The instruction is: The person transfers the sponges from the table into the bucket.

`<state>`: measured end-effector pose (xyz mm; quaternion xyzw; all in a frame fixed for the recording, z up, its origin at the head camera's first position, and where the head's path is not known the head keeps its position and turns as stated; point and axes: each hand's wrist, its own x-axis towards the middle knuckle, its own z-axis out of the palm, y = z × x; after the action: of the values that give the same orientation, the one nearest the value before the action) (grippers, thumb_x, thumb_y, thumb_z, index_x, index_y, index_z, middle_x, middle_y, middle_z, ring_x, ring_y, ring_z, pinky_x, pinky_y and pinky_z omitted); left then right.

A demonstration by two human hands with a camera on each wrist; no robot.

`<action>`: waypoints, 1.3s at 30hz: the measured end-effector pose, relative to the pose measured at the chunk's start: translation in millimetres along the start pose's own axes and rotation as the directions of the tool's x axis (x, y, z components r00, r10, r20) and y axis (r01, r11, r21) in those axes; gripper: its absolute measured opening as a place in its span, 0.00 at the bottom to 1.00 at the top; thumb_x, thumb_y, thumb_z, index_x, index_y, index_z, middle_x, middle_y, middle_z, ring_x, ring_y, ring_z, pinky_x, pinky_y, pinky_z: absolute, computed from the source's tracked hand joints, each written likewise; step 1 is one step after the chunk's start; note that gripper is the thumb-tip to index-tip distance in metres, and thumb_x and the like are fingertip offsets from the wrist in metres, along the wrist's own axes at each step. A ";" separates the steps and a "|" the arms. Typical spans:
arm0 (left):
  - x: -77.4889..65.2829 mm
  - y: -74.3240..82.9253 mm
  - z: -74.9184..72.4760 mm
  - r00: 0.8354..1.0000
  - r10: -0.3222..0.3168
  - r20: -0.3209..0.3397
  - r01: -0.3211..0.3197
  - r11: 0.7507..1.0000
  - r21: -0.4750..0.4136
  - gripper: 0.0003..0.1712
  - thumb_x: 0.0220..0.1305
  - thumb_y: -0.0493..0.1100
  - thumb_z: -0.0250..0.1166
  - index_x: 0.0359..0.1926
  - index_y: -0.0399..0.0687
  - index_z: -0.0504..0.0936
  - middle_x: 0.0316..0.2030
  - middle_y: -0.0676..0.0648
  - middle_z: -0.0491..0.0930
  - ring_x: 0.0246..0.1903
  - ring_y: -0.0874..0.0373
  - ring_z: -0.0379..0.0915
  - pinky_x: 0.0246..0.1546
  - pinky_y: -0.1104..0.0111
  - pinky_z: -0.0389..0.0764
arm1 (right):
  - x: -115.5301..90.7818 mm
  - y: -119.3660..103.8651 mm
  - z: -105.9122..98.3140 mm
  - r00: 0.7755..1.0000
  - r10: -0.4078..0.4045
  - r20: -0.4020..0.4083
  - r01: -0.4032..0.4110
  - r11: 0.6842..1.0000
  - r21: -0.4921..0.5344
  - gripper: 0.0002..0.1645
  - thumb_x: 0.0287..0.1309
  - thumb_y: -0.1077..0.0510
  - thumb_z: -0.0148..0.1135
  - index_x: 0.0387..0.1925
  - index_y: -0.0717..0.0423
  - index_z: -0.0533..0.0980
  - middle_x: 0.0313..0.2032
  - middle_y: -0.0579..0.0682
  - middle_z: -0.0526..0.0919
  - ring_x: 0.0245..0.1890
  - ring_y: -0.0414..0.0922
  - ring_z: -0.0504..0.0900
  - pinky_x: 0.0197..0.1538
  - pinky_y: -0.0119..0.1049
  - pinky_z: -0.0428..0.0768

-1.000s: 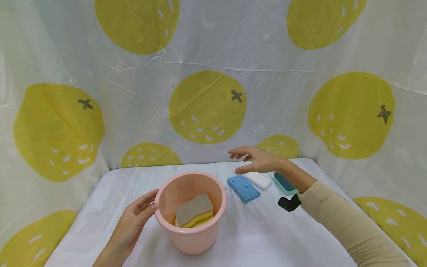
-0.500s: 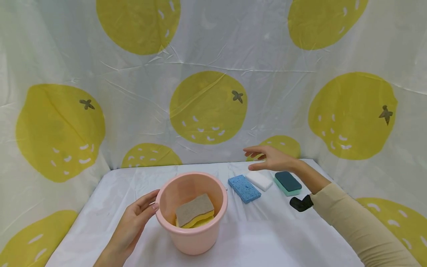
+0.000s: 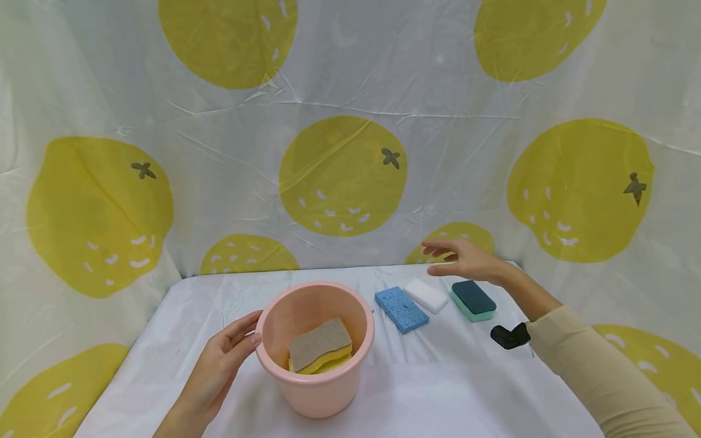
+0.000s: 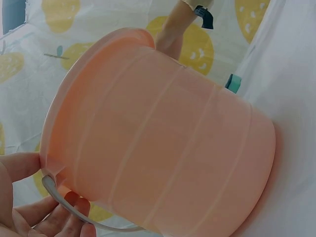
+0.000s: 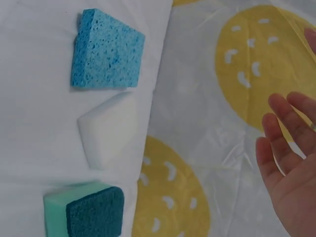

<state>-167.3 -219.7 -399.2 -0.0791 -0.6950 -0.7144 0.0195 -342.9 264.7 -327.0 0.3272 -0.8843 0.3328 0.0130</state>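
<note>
A pink bucket (image 3: pixel 323 389) stands on the white cloth, and my left hand (image 3: pixel 216 362) grips its rim at the left side. In the left wrist view the thumb presses the rim while the fingers curl near the grey handle (image 4: pixel 74 211). Inside the bucket lies a sponge with a grey-brown top and yellow underside (image 3: pixel 320 344), over another yellow piece mostly hidden. My right hand (image 3: pixel 465 258) hovers with nothing in it, fingers loosely extended, above a white sponge (image 3: pixel 426 295) and a green sponge with a dark scouring pad (image 3: pixel 473 300). A blue sponge (image 3: pixel 401 309) lies between them and the bucket.
A white curtain with yellow lemon prints (image 3: pixel 342 176) hangs behind the table (image 3: pixel 438 389) and along both sides. A black strap piece (image 3: pixel 510 336) sticks out at the right sleeve (image 3: pixel 597 365).
My right hand has moved to the right, away from over the blue sponge, uncovering more of the white and green sponges. The left hand and bucket have stayed in place.
</note>
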 end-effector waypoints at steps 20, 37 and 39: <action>0.9 -0.2 -0.7 1.000 0.004 -0.007 -0.003 1.000 0.009 0.30 0.75 0.39 0.62 0.73 0.34 0.67 0.69 0.38 0.70 0.59 0.54 0.77 0.59 0.75 0.71 | -20.7 36.8 -8.1 0.990 0.135 -0.044 -0.135 0.991 0.006 0.45 0.63 0.47 0.71 0.74 0.64 0.66 0.64 0.64 0.76 0.62 0.64 0.74 0.59 0.62 0.77; 1.2 -0.4 0.2 1.000 -0.008 -0.020 0.009 1.000 0.014 0.30 0.75 0.39 0.63 0.73 0.35 0.68 0.69 0.39 0.71 0.60 0.54 0.77 0.58 0.75 0.71 | -33.7 64.0 -6.1 0.966 0.254 -0.059 -0.252 0.967 0.027 0.46 0.66 0.43 0.68 0.74 0.65 0.64 0.63 0.66 0.75 0.62 0.63 0.73 0.60 0.65 0.74; 1.2 -0.3 0.1 1.000 -0.009 -0.019 0.009 1.000 0.013 0.30 0.75 0.39 0.63 0.73 0.34 0.68 0.69 0.39 0.70 0.60 0.54 0.77 0.58 0.75 0.71 | -34.7 67.3 -5.2 0.963 0.262 -0.062 -0.261 0.965 0.034 0.46 0.67 0.44 0.68 0.75 0.66 0.64 0.63 0.67 0.75 0.62 0.63 0.73 0.61 0.64 0.74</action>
<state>-168.5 -219.5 -399.3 -0.0688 -0.6996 -0.7108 0.0234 -356.2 325.6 -370.3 0.1967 -0.9146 0.3533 -0.0062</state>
